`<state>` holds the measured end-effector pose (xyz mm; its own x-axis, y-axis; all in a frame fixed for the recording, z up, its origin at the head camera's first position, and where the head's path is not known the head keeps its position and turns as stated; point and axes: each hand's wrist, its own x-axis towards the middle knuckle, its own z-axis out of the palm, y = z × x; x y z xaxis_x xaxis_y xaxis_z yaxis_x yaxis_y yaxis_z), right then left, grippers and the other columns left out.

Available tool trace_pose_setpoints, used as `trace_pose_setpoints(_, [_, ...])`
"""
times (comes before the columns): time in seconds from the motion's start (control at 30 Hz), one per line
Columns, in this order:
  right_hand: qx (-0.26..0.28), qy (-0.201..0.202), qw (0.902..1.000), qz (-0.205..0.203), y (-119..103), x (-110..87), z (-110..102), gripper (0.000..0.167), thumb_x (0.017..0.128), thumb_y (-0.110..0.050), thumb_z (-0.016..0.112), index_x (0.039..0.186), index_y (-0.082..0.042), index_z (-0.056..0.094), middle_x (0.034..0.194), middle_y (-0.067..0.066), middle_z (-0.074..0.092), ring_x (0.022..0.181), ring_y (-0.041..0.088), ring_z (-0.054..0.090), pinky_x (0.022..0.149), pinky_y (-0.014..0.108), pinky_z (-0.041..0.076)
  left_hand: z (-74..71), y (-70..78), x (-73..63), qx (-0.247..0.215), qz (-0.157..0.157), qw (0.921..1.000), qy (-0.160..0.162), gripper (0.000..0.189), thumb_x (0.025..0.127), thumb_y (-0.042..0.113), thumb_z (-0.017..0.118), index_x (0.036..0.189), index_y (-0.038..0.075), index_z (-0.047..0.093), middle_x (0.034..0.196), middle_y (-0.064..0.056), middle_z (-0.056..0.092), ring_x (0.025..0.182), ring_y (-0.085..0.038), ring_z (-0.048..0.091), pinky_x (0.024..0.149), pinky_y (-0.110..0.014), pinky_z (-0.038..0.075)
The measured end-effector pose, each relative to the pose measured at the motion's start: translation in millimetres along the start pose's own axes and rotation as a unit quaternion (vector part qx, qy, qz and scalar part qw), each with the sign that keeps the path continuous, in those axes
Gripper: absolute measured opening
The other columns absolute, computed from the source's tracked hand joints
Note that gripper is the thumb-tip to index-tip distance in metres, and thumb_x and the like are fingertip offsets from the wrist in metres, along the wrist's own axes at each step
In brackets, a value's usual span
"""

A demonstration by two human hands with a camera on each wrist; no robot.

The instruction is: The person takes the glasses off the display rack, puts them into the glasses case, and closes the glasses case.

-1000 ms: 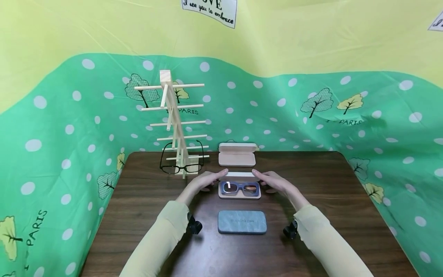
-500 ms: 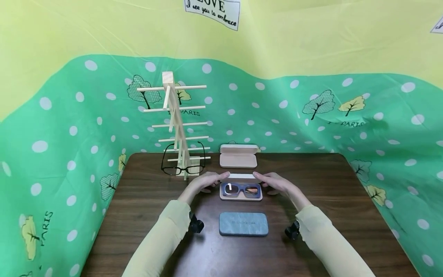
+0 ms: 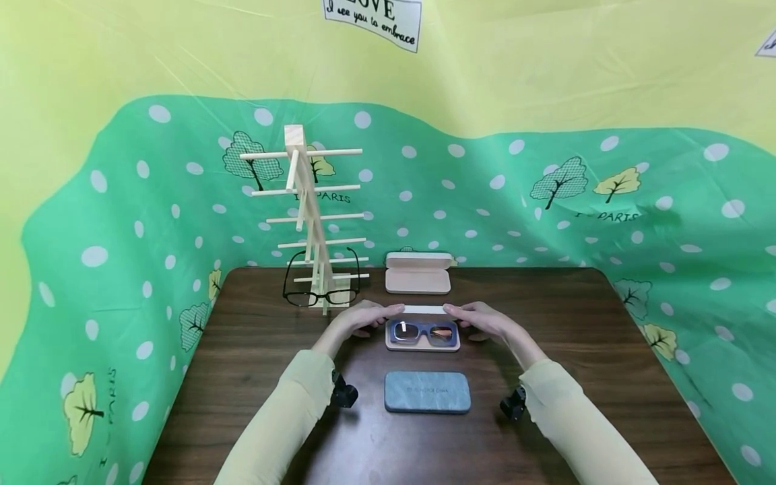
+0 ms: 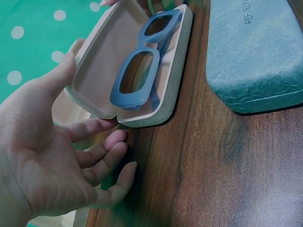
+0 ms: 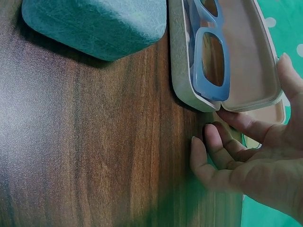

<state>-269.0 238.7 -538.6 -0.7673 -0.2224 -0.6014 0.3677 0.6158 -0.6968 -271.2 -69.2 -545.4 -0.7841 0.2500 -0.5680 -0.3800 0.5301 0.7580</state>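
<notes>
A pale-lined glasses case (image 3: 422, 348) stands open on the table, its lid (image 4: 102, 56) raised at the back. Blue-framed sunglasses (image 3: 422, 329) lie folded inside. My left hand (image 3: 364, 316) holds the lid's left end, thumb on its outer edge and index finger by the hinge corner. On the opposite end, my right hand (image 3: 485, 319) grips the lid the same way, thumb at the edge and index finger low near the hinge. The other fingers of both hands curl loosely beside the case. In front lies a closed blue glasses case (image 3: 427, 392) with lettering on top.
Behind the hands, another open case (image 3: 418, 281) stands near the table's (image 3: 570, 323) back edge. A wooden display rack (image 3: 309, 215) with several pegs rises at the back left, and black-framed eyeglasses (image 3: 328, 296) hang low on it. Patterned green and yellow cloth (image 3: 473, 175) surrounds the table.
The lid of the middle case tips slightly forward, its visible strip narrower, with both thumbs moving along. The sunglasses and the other cases stay put; the head view shifted a little.
</notes>
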Motion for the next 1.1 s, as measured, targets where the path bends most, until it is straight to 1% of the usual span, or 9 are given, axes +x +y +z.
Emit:
trace_pose_setpoints(0.13, [-0.006,-0.004,1.0,-0.006,0.0,-0.5,-1.8,0.093,0.097,-0.066,0.056,0.152,0.007,0.04,0.156,0.03,0.041,0.14,0.044,0.046,0.107,0.056,0.051,0.3,1.2,-0.5,0.005,-0.002,1.0,0.001,0.064,0.08,0.073,0.071,0.098,0.011,0.069,0.103,-0.007,0.063,0.101,-0.02,0.061,0.09,-0.044,0.057])
trace_pose_setpoints(0.2, [-0.013,-0.006,0.9999,-0.01,0.1,-0.9,-2.8,0.093,0.097,-0.065,0.055,0.151,0.009,0.04,0.155,0.031,0.041,0.14,0.045,0.047,0.107,0.056,0.051,0.2,1.9,-1.1,0.005,-0.002,1.0,-0.001,0.064,0.08,0.072,0.072,0.098,0.011,0.069,0.104,-0.007,0.063,0.102,-0.02,0.061,0.093,-0.046,0.057])
trace_pose_setpoints(0.3, [-0.015,-0.009,0.9998,-0.013,-0.3,-2.0,-2.9,0.094,0.097,-0.065,0.056,0.152,0.01,0.038,0.154,0.032,0.042,0.14,0.045,0.047,0.108,0.056,0.051,0.1,2.1,-2.5,-0.001,0.001,1.0,-0.004,0.064,0.081,0.069,0.073,0.105,0.01,0.072,0.109,-0.009,0.064,0.105,-0.022,0.061,0.097,-0.048,0.056])
trace_pose_setpoints(0.43, [-0.017,-0.012,0.9996,-0.017,0.2,-3.0,-2.5,0.093,0.098,-0.063,0.056,0.152,0.01,0.038,0.153,0.033,0.042,0.141,0.046,0.046,0.108,0.057,0.05,-0.4,0.7,-3.4,-0.006,0.006,0.9999,-0.01,0.068,0.083,0.066,0.073,0.121,0.011,0.072,0.116,-0.012,0.064,0.111,-0.024,0.06,0.101,-0.052,0.054])
trace_pose_setpoints(0.63, [-0.018,-0.012,0.9993,-0.031,2.9,-0.4,-1.4,0.083,0.097,-0.061,0.059,0.146,0.006,0.05,0.151,0.03,0.046,0.139,0.044,0.048,0.107,0.056,0.051,0.0,-0.3,-2.4,0.003,0.01,0.9998,-0.014,0.075,0.084,0.066,0.073,0.133,0.009,0.067,0.122,-0.011,0.064,0.115,-0.023,0.06,0.104,-0.052,0.053])
trace_pose_setpoints(0.83, [-0.015,-0.012,0.9987,-0.046,6.8,0.7,-0.5,0.071,0.097,-0.057,0.061,0.136,0.003,0.06,0.145,0.025,0.053,0.137,0.04,0.051,0.107,0.055,0.052,2.5,-1.7,-2.3,0.014,0.012,0.9998,-0.009,0.082,0.083,0.068,0.073,0.139,0.008,0.064,0.133,-0.012,0.064,0.124,-0.025,0.061,0.104,-0.049,0.054])
trace_pose_setpoints(0.97, [-0.011,-0.016,0.9984,-0.053,6.8,-0.3,0.0,0.068,0.098,-0.055,0.062,0.135,0.002,0.061,0.142,0.023,0.057,0.136,0.037,0.054,0.107,0.055,0.052,3.6,-2.0,-4.0,0.01,0.014,0.9998,-0.004,0.083,0.083,0.067,0.074,0.14,0.008,0.063,0.14,-0.013,0.063,0.13,-0.027,0.059,0.106,-0.05,0.053])
trace_pose_setpoints(1.1, [-0.013,-0.019,0.998,-0.058,6.9,-1.9,0.3,0.068,0.099,-0.054,0.062,0.138,0.002,0.06,0.142,0.023,0.057,0.136,0.037,0.053,0.107,0.054,0.052,5.1,-2.2,-6.4,0.007,0.02,0.9998,0.001,0.083,0.082,0.067,0.076,0.139,0.008,0.063,0.147,-0.012,0.059,0.136,-0.029,0.056,0.107,-0.051,0.052])
